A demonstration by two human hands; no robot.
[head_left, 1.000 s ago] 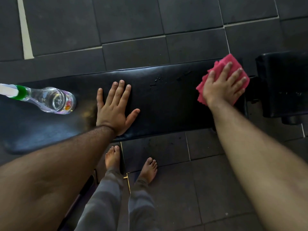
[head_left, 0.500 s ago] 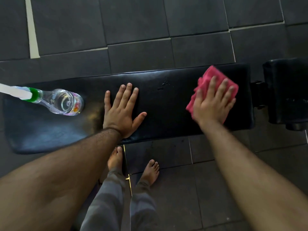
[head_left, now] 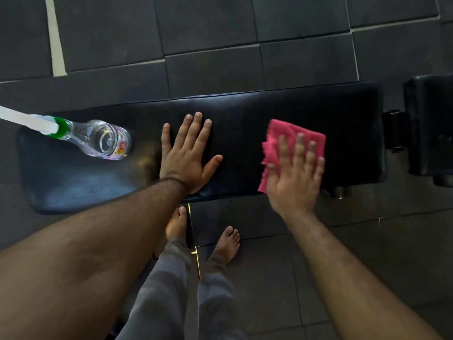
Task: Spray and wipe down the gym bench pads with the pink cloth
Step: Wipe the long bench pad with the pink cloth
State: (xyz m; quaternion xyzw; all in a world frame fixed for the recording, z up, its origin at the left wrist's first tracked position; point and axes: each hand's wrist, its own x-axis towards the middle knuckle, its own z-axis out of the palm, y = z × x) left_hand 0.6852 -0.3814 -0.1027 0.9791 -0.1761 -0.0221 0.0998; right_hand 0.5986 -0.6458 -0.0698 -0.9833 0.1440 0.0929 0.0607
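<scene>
The pink cloth (head_left: 291, 139) lies flat on the right part of the long bench pad (head_left: 245, 114), pinned under my right hand (head_left: 294, 175), whose fingers (head_left: 299, 148) are spread and pressing down on it. My left hand (head_left: 187, 158) rests open and splayed mid-pad, holding nothing, with the spray bottle (head_left: 98, 138) standing on the pad's left end. I judge the wiping midway: this pad's left end and the second pad (head_left: 431, 123) on the far right look left to do.

Right hand (head_left: 293, 177) blurred, covering much of the pink cloth (head_left: 291, 136); spray bottle (head_left: 98, 138) nozzle cut off at left edge
</scene>
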